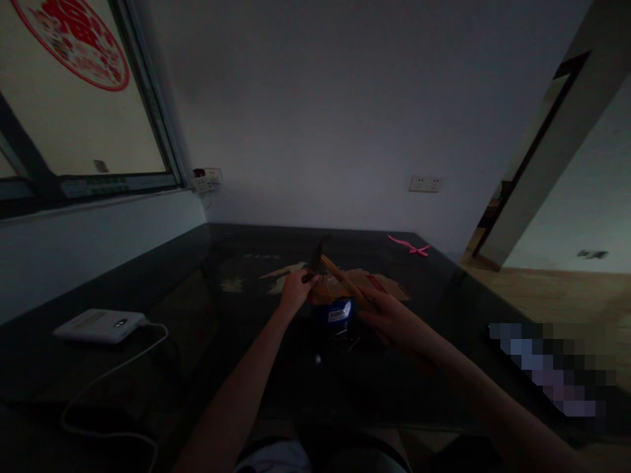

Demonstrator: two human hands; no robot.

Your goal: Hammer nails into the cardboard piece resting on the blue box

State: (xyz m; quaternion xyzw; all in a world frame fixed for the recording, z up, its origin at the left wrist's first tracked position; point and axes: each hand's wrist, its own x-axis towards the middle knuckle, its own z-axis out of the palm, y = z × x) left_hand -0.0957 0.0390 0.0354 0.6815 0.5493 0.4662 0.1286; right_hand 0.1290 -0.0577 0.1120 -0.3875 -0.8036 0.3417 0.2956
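My right hand (382, 309) is wrapped round the wooden handle of a hammer (340, 272). The hammer's dark head rises beside the fingertips of my left hand (297, 289); whether they touch it is unclear. The left fingers are pinched together over a torn piece of brown cardboard (389, 286), and what they hold is too dark to make out. Under the cardboard stands a blue container (335, 316) with a white label. A few thin, nail-like metal pieces (352, 343) lie on the table just in front of it.
The dark glossy table (221, 368) meets the wall at the back. At left lies a white power bank (103, 325) with a white cable. A pink ribbon (414, 248) is at the back right, and a blurred-out flat device (542, 371) lies at the right edge.
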